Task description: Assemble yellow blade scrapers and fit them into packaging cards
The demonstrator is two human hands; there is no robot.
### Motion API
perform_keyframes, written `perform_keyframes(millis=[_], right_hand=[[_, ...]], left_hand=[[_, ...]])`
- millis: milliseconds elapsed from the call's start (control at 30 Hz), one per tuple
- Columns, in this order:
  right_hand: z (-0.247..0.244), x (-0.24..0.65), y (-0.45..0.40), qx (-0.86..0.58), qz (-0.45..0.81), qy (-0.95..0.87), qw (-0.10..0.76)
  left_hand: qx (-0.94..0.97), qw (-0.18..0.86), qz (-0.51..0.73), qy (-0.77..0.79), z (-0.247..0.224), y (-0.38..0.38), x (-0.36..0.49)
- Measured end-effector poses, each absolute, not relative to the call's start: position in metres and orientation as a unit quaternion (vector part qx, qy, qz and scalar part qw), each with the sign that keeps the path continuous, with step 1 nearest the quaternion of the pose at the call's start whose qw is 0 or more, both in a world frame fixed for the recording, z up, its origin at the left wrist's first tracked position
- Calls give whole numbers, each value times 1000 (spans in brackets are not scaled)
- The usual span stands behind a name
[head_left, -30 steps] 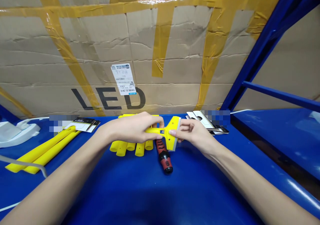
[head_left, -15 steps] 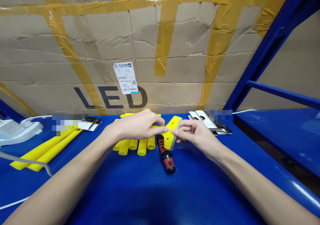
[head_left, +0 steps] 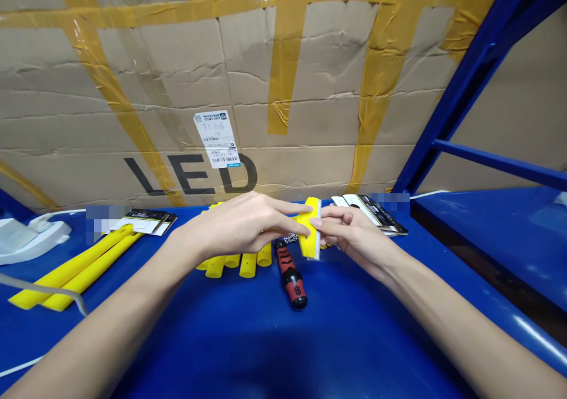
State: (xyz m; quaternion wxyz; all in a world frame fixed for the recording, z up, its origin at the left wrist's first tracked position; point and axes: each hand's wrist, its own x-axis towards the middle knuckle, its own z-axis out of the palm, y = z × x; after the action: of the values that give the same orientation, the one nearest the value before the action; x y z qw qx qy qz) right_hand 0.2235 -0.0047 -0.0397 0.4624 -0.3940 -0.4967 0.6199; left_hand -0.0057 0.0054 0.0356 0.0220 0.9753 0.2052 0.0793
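Note:
A yellow scraper head [head_left: 311, 245] with a pale, metallic-looking blade edge is held up between both hands. From the left, my left hand [head_left: 245, 221] grips it, index finger and thumb reaching onto its yellow face. My right hand [head_left: 354, 230] pinches the blade side, the thumb in front and the other fingers curled behind. Just below lies a red and black screwdriver [head_left: 292, 278], its upper end partly covered by the scraper head. Several yellow tubular handles [head_left: 248, 265] lie side by side under my left hand, which hides part of them.
Two long yellow handles [head_left: 84, 266] lie at left beside printed cards [head_left: 148, 220]. More cards [head_left: 376, 213] rest at back right. A white device with a cable [head_left: 33, 242] stands far left. A taped cardboard box [head_left: 177, 109] backs the blue table [head_left: 266, 340]; a blue frame [head_left: 460, 86] rises at right.
The scraper head has turned so its face looks narrower and its blade edge shows more. My left fingers have straightened and spread across it. The view has shifted slightly.

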Motion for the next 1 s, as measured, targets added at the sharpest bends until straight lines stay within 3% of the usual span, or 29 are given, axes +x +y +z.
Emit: perform_keyframes(millis=[367,467,600,667,1000], right_hand=[[-47,219,-1,-413,640,-454,462],[-51,224,2,-492,489,-549,466],[-63,227,1,-484,118,-802,330],[-70,225,-1,-441,26,-854,276],[-71,218,-3,-417,-26,-882,217]], left_hand=[[968,27,61,241,35,4,-11],[963,14,64,262,34,7,-18],[963,25,51,263,31,15,-27],[963,20,42,264,31,18,-30],[955,37,41,292,30,18,-34]])
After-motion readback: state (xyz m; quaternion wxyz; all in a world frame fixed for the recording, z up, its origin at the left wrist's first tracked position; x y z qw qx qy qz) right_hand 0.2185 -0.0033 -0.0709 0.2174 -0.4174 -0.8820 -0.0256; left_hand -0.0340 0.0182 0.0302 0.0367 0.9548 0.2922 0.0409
